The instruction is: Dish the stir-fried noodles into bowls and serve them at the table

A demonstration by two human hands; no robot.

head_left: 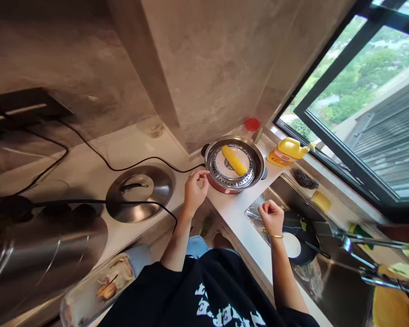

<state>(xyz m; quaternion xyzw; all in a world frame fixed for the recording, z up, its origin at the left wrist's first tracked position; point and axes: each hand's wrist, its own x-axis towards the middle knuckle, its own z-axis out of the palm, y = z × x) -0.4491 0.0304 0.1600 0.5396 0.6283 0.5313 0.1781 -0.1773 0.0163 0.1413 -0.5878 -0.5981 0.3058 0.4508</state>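
Note:
A yellow ear of corn [234, 161] lies on a patterned plate [221, 164] in a round metal steamer pot [262, 160] on the counter corner. At the pot's near left side is my left hand [195, 190], its fingers curled and thumb drawn toward the index finger; no object shows between them. Whether its fingertips touch the rim, I cannot tell. My right hand [272, 217], with a gold bangle at the wrist, is closed in a loose fist above the sink's near edge, apart from the pot. Nothing shows in it.
A metal lid [113, 193] lies on the left counter, crossed by a black cord. Beside the pot stands a yellow detergent jug [282, 153]. The sink [347, 290] holds a dark pan [301, 222] and a white dish [291, 245]. A clear bin [78, 290] is lower left.

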